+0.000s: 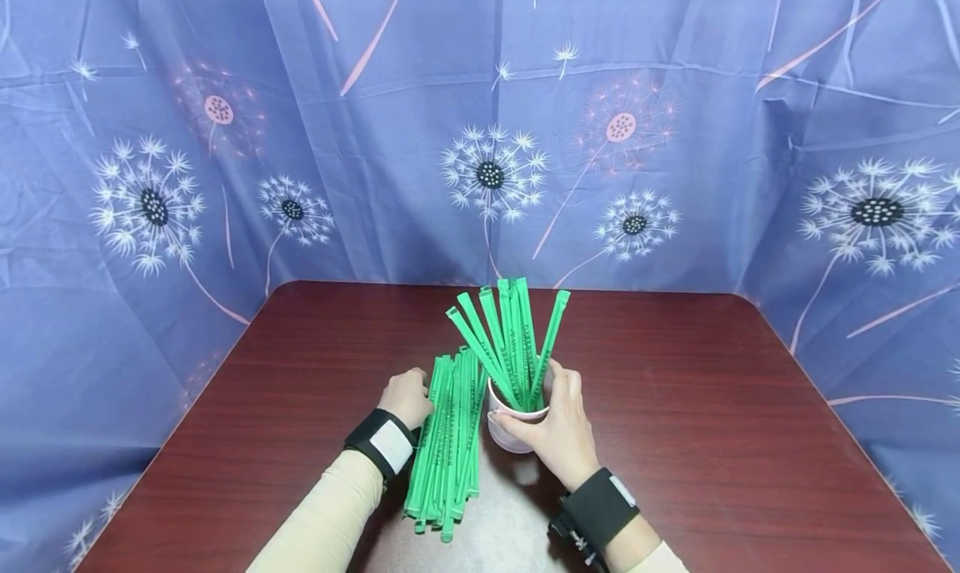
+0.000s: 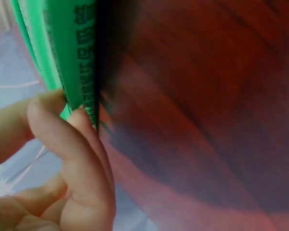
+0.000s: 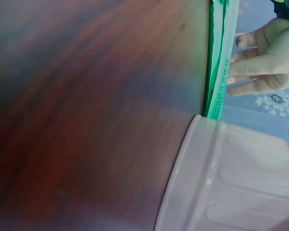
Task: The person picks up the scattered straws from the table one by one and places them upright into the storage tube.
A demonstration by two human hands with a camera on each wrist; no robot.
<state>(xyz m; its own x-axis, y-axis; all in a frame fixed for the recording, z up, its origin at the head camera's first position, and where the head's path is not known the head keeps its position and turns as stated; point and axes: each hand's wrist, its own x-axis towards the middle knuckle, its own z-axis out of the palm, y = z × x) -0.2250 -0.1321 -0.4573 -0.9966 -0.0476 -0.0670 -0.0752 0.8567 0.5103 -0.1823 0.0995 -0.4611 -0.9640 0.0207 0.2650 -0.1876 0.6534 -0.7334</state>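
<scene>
A pile of long green paper-wrapped straws (image 1: 444, 448) with printed lettering lies on the table. At its left side is my left hand (image 1: 407, 398); in the left wrist view its loosely bent fingers (image 2: 70, 144) come right up to the wrappers. My right hand (image 1: 558, 427) grips a white cup (image 1: 504, 434) at the side, thumb near the front rim and fingers round the far side. Several more wrapped straws (image 1: 513, 339) stand in the cup, fanned out above its rim. The right wrist view shows the cup's ribbed wall (image 3: 250, 178) close up.
Both hands work over a dark red wood-grain table (image 1: 675, 439). A blue curtain (image 1: 405, 164) with dandelion prints hangs behind the table and at both sides. Black straps (image 1: 600, 510) sit on both wrists. The pile lies just left of the cup.
</scene>
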